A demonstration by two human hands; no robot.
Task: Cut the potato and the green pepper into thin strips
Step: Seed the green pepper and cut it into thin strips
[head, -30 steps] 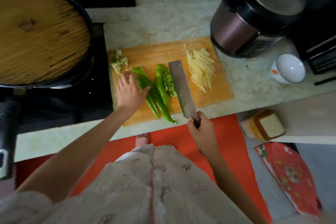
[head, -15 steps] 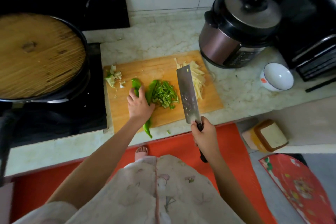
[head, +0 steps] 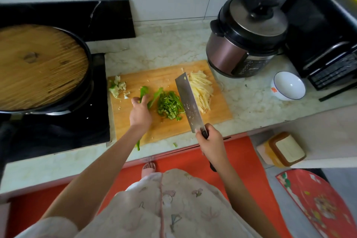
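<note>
A wooden cutting board (head: pixel 218 114) lies on the marble counter. Pale potato strips (head: pixel 201 89) are piled at its right end. A heap of cut green pepper (head: pixel 169 105) sits mid-board. Left of it lie long uncut pepper pieces (head: pixel 144 91), and my left hand (head: pixel 140 111) rests on them with fingers spread forward. My right hand (head: pixel 211 142) grips the dark handle of a cleaver (head: pixel 189 102), whose blade stands between the pepper heap and the potato strips. Pepper cores and scraps (head: pixel 117 88) lie at the board's far left corner.
A black pan covered by a round wooden lid (head: pixel 38 67) sits on the stove at left. A pressure cooker (head: pixel 245 36), a white bowl (head: pixel 288 86) and a black oven (head: pixel 326 44) stand at right. A pepper bit (head: pixel 175 144) lies on the counter edge.
The heap of cut pepper has grown and the long pieces are shorter. My left hand slid left along the pepper. The cleaver sits right of the heap with its blade raised.
</note>
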